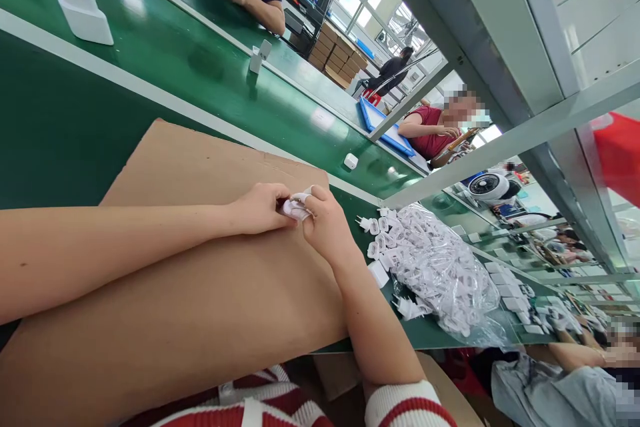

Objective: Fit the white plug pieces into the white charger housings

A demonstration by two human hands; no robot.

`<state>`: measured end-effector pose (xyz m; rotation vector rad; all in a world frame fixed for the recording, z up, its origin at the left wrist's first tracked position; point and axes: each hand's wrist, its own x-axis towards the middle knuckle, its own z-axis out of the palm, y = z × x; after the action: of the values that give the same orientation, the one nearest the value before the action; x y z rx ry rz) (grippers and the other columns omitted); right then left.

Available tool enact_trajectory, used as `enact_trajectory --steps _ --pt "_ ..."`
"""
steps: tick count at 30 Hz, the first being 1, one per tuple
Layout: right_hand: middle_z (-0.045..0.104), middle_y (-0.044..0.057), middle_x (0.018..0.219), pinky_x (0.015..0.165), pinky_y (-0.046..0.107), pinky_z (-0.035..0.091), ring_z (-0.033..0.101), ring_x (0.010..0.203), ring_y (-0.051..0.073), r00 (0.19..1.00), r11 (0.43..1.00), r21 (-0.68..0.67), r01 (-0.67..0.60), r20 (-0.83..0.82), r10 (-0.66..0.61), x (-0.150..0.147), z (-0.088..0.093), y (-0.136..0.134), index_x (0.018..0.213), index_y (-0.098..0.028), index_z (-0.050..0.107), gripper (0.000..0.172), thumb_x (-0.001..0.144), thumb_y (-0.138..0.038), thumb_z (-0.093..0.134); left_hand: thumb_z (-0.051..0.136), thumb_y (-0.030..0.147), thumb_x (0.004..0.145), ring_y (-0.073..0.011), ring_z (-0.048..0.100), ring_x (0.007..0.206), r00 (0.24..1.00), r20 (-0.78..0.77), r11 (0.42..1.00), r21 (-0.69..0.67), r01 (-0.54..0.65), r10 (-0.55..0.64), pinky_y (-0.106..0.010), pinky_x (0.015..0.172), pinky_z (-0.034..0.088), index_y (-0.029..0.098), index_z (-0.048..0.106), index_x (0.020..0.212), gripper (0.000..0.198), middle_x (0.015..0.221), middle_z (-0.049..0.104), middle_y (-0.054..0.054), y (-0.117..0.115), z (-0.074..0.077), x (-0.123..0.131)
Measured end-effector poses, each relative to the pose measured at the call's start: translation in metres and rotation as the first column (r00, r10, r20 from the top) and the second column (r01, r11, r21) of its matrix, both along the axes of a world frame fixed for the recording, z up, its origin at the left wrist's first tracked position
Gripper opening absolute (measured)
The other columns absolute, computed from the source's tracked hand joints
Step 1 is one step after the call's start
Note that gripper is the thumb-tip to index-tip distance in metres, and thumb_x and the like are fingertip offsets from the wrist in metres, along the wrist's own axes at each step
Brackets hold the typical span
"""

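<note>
Both my hands meet over a brown cardboard sheet [240,280]. Between them is a small white plastic charger part [296,207], mostly covered by fingers. My left hand [260,208] comes in from the left and pinches one end of it. On the other side, my right hand [325,223] has its fingers curled round the same part. Just right of my right hand lies a heap of white plug housings [430,260] in a clear plastic bag, several of them spilling out toward the cardboard.
Beyond a pale rail, a green conveyor belt [210,73] carries a white charger [85,13] and smaller white pieces. Blue-rimmed trays [385,127] lie on the far side. Co-workers sit across and at right, near rows of white chargers [510,293]. A metal frame [500,137] slants overhead.
</note>
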<state>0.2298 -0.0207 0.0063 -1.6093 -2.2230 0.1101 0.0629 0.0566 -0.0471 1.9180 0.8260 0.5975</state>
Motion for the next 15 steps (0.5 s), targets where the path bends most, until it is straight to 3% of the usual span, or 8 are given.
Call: enact_trajectory --steps 4,11,15 --pt "0.044 0.001 0.079 0.066 0.028 0.034 0.046 0.08 0.018 0.998 0.999 -0.047 0.027 0.051 -0.025 -0.003 0.005 0.005 0.068 -0.02 0.053 0.021 0.071 0.001 0.051 0.077 0.049 0.066 -0.0237 0.064 0.08 1.0 0.001 1.0 -0.009 -0.006 0.006 -0.029 0.065 0.045 0.019 0.067 0.083 0.036 0.082 0.069 -0.001 0.001 -0.001 0.0" --pt "0.046 0.0 0.08 0.062 0.027 0.031 0.047 0.075 0.015 0.983 0.984 0.001 0.177 -0.058 -0.177 -0.004 -0.009 0.002 0.074 -0.019 0.063 0.02 0.073 -0.002 0.051 0.074 0.051 0.069 -0.0229 0.064 0.079 0.999 -0.016 0.999 0.034 -0.033 0.033 -0.03 0.067 0.045 0.019 0.069 0.083 0.036 0.083 0.069 -0.001 -0.001 0.002 0.001" --pt "0.047 -0.001 0.081 0.059 0.028 0.026 0.045 0.071 0.014 0.974 0.975 -0.034 0.219 -0.051 -0.221 -0.004 -0.008 0.005 0.075 -0.019 0.063 0.014 0.074 -0.007 0.055 0.075 0.055 0.07 -0.0236 0.067 0.085 0.997 -0.046 0.996 0.063 -0.064 0.067 -0.029 0.071 0.048 0.021 0.071 0.088 0.04 0.089 0.072 -0.001 -0.002 0.002 0.001"
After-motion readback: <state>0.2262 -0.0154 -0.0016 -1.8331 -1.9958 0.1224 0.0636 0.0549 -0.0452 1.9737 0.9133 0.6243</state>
